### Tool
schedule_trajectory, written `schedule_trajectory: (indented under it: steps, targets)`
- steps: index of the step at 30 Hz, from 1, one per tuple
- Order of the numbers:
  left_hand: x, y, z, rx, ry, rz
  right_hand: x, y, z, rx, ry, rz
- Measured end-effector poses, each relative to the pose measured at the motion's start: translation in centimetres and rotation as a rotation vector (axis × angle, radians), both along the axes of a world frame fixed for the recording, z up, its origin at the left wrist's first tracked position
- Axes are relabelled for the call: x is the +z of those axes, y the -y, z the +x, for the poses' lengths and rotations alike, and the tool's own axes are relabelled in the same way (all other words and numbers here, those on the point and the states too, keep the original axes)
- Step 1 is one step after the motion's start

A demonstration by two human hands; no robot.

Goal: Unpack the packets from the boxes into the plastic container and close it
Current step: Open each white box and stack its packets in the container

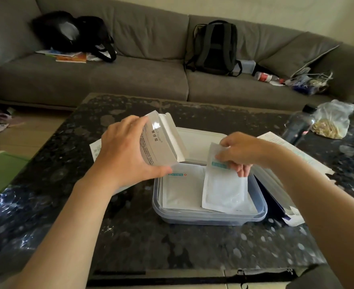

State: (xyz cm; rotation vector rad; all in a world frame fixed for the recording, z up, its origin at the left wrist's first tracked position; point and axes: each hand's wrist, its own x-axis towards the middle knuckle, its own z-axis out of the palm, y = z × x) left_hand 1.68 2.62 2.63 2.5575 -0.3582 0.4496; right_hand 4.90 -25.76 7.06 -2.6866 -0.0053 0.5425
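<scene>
Surface: dark speckled stone table, glossy.
Room: grey fabric sofa behind; black backpack upright on it.
Left hand: my left hand grips a tilted, open white cardboard box.
Right hand: my right hand pinches a flat white packet by its top.
Container: the clear, round-cornered plastic container stands open mid-table, with the packet's lower end inside.
</scene>
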Motion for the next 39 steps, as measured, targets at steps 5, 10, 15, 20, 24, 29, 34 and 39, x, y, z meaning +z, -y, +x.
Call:
schedule_trajectory:
  steps: [5, 10, 15, 20, 24, 29, 34, 39]
  targets:
    - [0.1, 0.1, 0.0, -0.019, -0.023, 0.008, -3.1, -1.2, -1.4, 0.179, 0.151, -0.504]
    - [0.1, 0.8, -0.1, -0.036, -0.032, 0.013, -6.7, -2.2, -4.4, 0.255, 0.263, -0.395]
    - [-0.5, 1.3, 0.0, -0.064, -0.045, 0.053, -9.0, -0.3, -5.0, 0.266, 0.03, -0.331]
    - [-0.8, 1.7, 0.0, -0.081, -0.048, 0.064, -8.8, 0.3, -5.0, 0.278, -0.009, -0.389]
    - [-0.9, 1.7, 0.0, -0.088, -0.056, 0.068, -9.2, 0.2, -4.7, 0.285, -0.045, -0.434]
    - [-0.9, 1.7, -0.1, -0.09, -0.075, 0.061, -9.2, 0.3, -4.5, 0.28, -0.09, -0.447]
    - [-0.8, 1.7, -0.3, -0.099, -0.073, 0.048, -9.2, 0.2, -4.6, 0.273, -0.085, -0.44]
    - [-0.4, 1.3, 0.0, -0.093, -0.05, 0.035, -7.7, -1.1, -4.6, 0.216, 0.214, -0.375]
